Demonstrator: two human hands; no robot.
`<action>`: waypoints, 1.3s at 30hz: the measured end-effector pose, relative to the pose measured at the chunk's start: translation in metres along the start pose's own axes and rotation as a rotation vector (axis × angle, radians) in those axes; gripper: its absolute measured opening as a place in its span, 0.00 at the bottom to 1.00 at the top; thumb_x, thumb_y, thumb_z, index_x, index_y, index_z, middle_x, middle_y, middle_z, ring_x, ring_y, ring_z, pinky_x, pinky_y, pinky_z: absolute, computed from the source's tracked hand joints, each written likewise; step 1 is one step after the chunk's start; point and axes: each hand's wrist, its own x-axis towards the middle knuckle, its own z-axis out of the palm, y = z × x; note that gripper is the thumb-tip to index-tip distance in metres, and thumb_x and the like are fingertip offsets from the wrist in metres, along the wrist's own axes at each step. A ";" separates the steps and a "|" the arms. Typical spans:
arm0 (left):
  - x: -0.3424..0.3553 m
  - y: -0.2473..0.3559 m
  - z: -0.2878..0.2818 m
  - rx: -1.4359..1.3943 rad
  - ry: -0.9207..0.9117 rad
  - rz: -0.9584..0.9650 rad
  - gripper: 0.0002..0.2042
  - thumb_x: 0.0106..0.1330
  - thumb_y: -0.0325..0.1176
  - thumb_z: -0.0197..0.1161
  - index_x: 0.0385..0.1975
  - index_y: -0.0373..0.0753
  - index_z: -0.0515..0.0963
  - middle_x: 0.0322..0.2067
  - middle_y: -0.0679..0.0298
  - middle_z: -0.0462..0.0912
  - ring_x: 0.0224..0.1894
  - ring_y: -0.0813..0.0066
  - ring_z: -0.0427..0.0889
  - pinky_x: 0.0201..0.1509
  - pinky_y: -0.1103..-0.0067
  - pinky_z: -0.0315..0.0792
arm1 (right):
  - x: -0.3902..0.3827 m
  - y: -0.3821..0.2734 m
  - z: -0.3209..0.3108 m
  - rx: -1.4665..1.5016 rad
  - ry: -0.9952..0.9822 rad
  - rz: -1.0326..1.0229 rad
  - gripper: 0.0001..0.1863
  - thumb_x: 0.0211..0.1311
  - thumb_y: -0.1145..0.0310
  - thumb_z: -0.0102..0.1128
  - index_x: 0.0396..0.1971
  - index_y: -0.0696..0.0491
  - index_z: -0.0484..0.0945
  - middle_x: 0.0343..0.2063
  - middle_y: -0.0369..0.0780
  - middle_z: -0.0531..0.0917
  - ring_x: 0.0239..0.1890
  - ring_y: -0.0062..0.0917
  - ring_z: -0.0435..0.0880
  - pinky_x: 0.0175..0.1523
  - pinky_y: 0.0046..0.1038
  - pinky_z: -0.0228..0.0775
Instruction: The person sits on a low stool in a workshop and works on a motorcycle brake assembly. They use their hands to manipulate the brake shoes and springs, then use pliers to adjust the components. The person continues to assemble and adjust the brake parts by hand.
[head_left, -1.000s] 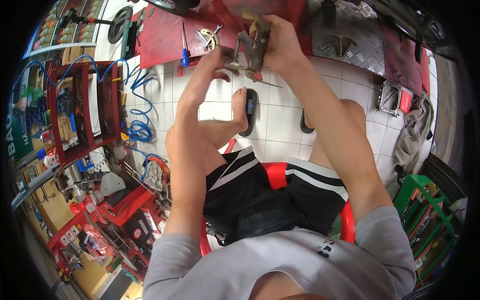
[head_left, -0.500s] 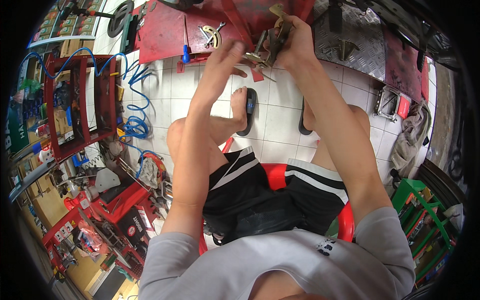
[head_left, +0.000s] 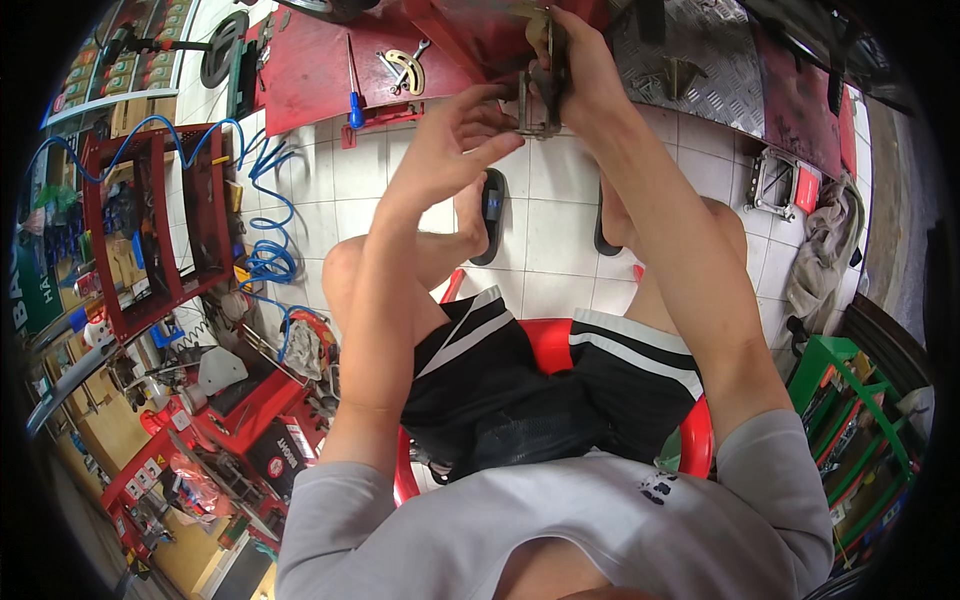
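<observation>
1. Gripping a metal part [head_left: 552,80], the right hand [head_left: 590,75] is closed around its upper length, thumb and fingers wrapped over it. The part is held up in the air at the near edge of the red table [head_left: 310,90], its lower end reaching past that edge above the white tile floor [head_left: 560,230].

2. Judging by the look of it, the part is stiff, not easily broken, and fairly heavy for its size. Any oil on it would make it slippery, though none can be made out. The thick body looks the surest place to take hold; the thinner frame at the lower end gives less to grasp.

3. It looks dark and dull along the body, with a paler, squarish metal frame at the lower left. The top end is blurred and yellowish.

4. The left hand [head_left: 455,145] is beside that frame, fingers loosely bent and thumb well parted from them. Nothing shows in it; whether the fingertips touch the frame, I cannot tell.

5. On the table, left of the hands, a curved brass-coloured piece [head_left: 417,76] lies across a wrench [head_left: 423,46]. Farther left, a screwdriver [head_left: 355,112] points away, its blue handle at the near edge.
</observation>
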 end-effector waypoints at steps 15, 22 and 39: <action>0.002 -0.006 -0.011 -0.121 -0.116 -0.036 0.30 0.58 0.23 0.62 0.62 0.25 0.62 0.45 0.49 0.80 0.49 0.66 0.79 0.58 0.72 0.72 | 0.004 0.006 -0.001 -0.045 0.091 0.048 0.15 0.64 0.52 0.54 0.20 0.44 0.75 0.15 0.33 0.75 0.14 0.22 0.70 0.21 0.26 0.60; 0.004 -0.008 -0.012 -0.162 -0.162 0.001 0.32 0.55 0.25 0.67 0.61 0.25 0.62 0.47 0.48 0.78 0.50 0.65 0.79 0.55 0.74 0.74 | 0.001 0.008 0.004 -0.071 0.067 0.020 0.16 0.64 0.51 0.53 0.21 0.45 0.76 0.16 0.35 0.77 0.16 0.24 0.71 0.22 0.27 0.62; 0.005 -0.004 -0.004 -0.075 -0.080 -0.045 0.32 0.51 0.20 0.59 0.61 0.26 0.63 0.43 0.52 0.80 0.46 0.68 0.80 0.55 0.75 0.73 | 0.002 0.007 0.002 -0.110 0.043 0.044 0.16 0.64 0.53 0.52 0.20 0.45 0.75 0.16 0.33 0.77 0.14 0.20 0.70 0.19 0.24 0.59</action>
